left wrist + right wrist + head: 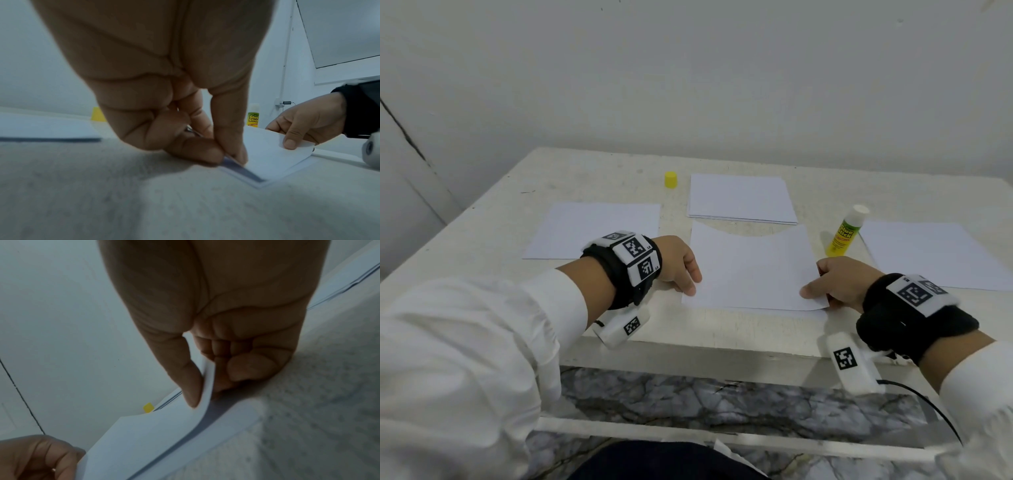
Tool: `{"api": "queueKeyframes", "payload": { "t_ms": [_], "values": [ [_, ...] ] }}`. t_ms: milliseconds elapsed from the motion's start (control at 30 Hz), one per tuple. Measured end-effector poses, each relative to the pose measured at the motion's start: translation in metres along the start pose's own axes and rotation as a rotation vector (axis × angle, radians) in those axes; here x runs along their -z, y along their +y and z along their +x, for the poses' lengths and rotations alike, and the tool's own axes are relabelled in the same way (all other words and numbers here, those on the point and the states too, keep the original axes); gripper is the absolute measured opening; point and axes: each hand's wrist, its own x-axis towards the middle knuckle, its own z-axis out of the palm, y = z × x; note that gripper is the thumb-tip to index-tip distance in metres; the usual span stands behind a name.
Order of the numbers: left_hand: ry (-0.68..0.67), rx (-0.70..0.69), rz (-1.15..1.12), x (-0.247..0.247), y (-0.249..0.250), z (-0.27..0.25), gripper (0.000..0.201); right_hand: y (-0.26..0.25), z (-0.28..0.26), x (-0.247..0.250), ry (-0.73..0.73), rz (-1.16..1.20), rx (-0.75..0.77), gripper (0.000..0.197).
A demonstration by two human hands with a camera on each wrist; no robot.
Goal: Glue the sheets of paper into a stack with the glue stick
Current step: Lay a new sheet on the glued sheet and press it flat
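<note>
A white sheet (753,270) is held just above another sheet (774,312) near the table's front edge, its near edge bowed. My left hand (681,270) pinches its left edge (265,155) between thumb and fingers. My right hand (835,282) pinches the right corner (207,386), thumb on top. The uncapped glue stick (846,231) stands upright just beyond my right hand, also in the left wrist view (253,117). Its yellow cap (670,179) stands at the back of the table.
A small pile of sheets (741,198) lies behind the held sheet. Single sheets lie at the left (592,228) and right (931,253). The white table (482,233) stands against a wall; marbled floor shows below its front edge.
</note>
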Motion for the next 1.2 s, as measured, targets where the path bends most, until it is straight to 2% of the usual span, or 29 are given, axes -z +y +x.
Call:
{"api": "queueKeyframes", "payload": {
  "t_ms": [233,333,467,533,733,833,933,1200],
  "values": [
    [0.011,0.014,0.045,-0.003,0.004,0.002,0.018,-0.006,-0.002,0.002,-0.020,-0.049,0.002,0.026],
    [0.009,0.022,0.066,-0.002,0.004,0.003,0.018,-0.012,-0.006,0.010,-0.032,-0.151,0.009,0.019],
    [0.011,0.015,0.090,-0.001,0.003,0.004,0.019,-0.011,-0.006,0.015,-0.037,-0.178,0.026,0.036],
    [0.010,0.004,0.107,-0.001,0.003,0.003,0.019,-0.008,-0.006,0.017,-0.040,-0.152,0.028,0.039],
    [0.006,-0.009,0.153,0.000,0.004,0.001,0.017,0.000,-0.007,0.018,-0.071,-0.115,0.062,0.035],
    [0.003,-0.009,0.168,0.001,0.005,0.001,0.017,0.001,-0.009,0.018,-0.098,-0.113,0.066,0.024],
    [-0.001,-0.010,0.172,0.001,0.005,0.001,0.017,0.001,-0.009,0.019,-0.103,-0.107,0.072,0.029],
    [-0.003,-0.008,0.148,0.002,0.005,0.000,0.017,0.001,-0.012,0.020,-0.119,-0.077,0.082,0.025]
  ]
}}
